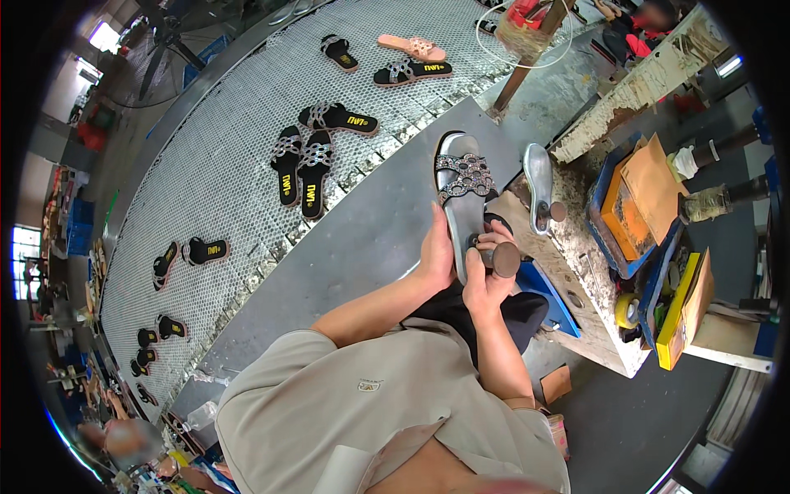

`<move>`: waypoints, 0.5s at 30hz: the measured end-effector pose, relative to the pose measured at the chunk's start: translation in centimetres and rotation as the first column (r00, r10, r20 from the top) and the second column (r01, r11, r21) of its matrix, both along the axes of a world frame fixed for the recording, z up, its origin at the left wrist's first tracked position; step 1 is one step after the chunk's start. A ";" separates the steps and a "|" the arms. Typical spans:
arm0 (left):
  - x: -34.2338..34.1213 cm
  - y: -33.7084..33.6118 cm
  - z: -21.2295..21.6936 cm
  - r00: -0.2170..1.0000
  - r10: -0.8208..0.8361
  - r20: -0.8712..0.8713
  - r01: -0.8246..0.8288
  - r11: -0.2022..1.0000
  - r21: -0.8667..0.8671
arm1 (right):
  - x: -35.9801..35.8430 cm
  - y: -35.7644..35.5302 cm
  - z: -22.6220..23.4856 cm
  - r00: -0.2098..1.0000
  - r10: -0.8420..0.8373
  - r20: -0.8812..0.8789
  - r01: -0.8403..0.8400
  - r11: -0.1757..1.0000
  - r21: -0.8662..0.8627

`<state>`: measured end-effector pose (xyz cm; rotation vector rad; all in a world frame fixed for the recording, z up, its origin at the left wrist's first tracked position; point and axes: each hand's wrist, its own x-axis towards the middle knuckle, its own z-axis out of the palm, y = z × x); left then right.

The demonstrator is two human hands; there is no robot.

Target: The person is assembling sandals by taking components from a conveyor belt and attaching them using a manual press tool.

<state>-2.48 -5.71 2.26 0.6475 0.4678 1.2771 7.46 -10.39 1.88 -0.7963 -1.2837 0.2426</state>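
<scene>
A silver shoe form (461,198) carries a sandal upper with a jewelled strap (466,175) across it. My left hand (436,255) grips the form along its left side near the heel. My right hand (487,276) is closed around a dark round-headed tool (500,258) pressed at the heel end of the form. A second bare silver form (539,185) stands upright on a post just to the right.
A mesh conveyor (247,140) curves away to the left, carrying several black sandals (300,169) and a pink pair (411,47). A worn workbench (576,272) at right holds blue and orange trays (634,210), a tape roll (627,311) and yellow boxes (676,317).
</scene>
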 end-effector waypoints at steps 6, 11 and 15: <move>1.3 -0.4 -1.1 1.000 0.001 -0.025 0.000 1.000 0.018 | 0.5 0.2 -0.9 0.999 -0.038 -0.034 0.039 0.999 0.038; 2.5 0.3 -2.0 0.999 -0.045 -0.017 0.045 0.999 0.025 | 1.1 0.9 -1.6 0.992 -0.070 -0.108 0.076 0.996 0.056; 3.1 0.5 -0.8 0.993 -0.112 0.045 0.111 0.993 0.029 | 1.9 0.8 -0.6 0.989 -0.068 -0.130 0.073 0.997 0.040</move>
